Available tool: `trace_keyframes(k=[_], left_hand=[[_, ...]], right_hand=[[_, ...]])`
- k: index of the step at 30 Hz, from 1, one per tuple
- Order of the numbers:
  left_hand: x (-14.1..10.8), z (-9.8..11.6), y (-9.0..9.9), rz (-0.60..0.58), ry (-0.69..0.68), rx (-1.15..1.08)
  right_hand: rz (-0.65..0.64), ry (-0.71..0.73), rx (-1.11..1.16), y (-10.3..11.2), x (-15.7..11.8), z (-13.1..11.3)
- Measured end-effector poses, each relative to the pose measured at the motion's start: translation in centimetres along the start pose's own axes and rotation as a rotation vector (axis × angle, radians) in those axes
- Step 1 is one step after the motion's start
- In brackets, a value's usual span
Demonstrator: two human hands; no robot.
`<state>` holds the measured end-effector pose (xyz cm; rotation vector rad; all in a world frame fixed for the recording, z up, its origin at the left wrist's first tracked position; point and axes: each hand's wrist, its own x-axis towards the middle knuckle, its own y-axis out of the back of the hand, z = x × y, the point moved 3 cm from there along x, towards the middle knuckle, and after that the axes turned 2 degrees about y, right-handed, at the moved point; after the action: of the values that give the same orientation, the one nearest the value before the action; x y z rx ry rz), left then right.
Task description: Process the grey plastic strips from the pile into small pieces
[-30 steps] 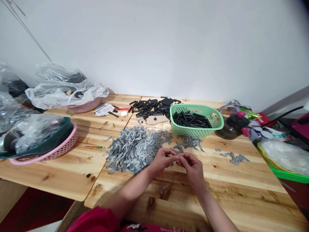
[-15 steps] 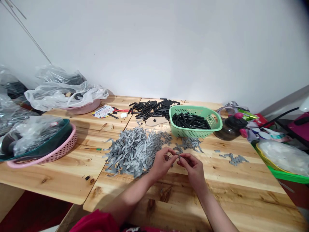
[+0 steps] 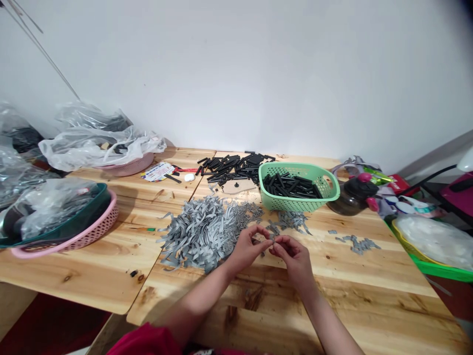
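Observation:
My left hand (image 3: 247, 250) and my right hand (image 3: 294, 256) meet fingertip to fingertip above the wooden table (image 3: 236, 325). Between them both pinch a small grey piece (image 3: 272, 237), mostly covered by the fingers. Left of my left hand lies a large heap of grey strips (image 3: 205, 231). A smaller group of grey strips (image 3: 293, 220) rests just beyond my hands, in front of a green basket (image 3: 299, 203) holding black tubes (image 3: 288, 186). Farther right are several loose grey pieces (image 3: 362, 244).
Loose black tubes (image 3: 232, 165) lie at the back by the wall. A dark bottle (image 3: 351, 197) stands right of the green basket. On the left are a pink basket (image 3: 92, 229), plastic bags (image 3: 99, 143), a printed card (image 3: 158, 171) and a white case (image 3: 189, 177).
Both hands have shifted very slightly left, still pinching the small grey piece. Nothing else has visibly moved.

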<state>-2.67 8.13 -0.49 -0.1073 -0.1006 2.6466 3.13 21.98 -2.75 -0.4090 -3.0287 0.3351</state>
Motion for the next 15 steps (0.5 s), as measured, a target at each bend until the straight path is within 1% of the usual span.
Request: trace_keyframes(k=[2, 5, 8, 10, 11, 13, 15], left_hand=[[0.1, 0.0, 0.2, -0.004, 0.006, -0.021], [0.1, 0.1, 0.2, -0.029, 0.003, 0.034], [0.1, 0.5, 0.2, -0.031, -0.066, 0.105], [0.1, 0.6, 0.1, -0.024, -0.087, 0.124], [0.1, 0.5, 0.0, -0.013, -0.071, 0.11], [0.3, 0.0, 0.2, 0.029, 0.017, 0.004], [0.6, -0.6, 0.5, 0.087, 0.15, -0.231]], right_hand=[[-0.003, -0.022, 0.036, 0.0, 0.0, 0.2], [-0.001, -0.052, 0.052, 0.1, -0.1, 0.4], [-0.008, -0.075, 0.028, 0.3, 0.0, 0.5], [-0.009, -0.071, -0.001, 0.5, 0.0, 0.4], [-0.001, -0.063, -0.016, 0.5, 0.0, 0.3], [0.025, -0.042, -0.039, 0.5, 0.1, 0.2], [0.057, -0.017, -0.071, 0.6, 0.2, 0.3]])
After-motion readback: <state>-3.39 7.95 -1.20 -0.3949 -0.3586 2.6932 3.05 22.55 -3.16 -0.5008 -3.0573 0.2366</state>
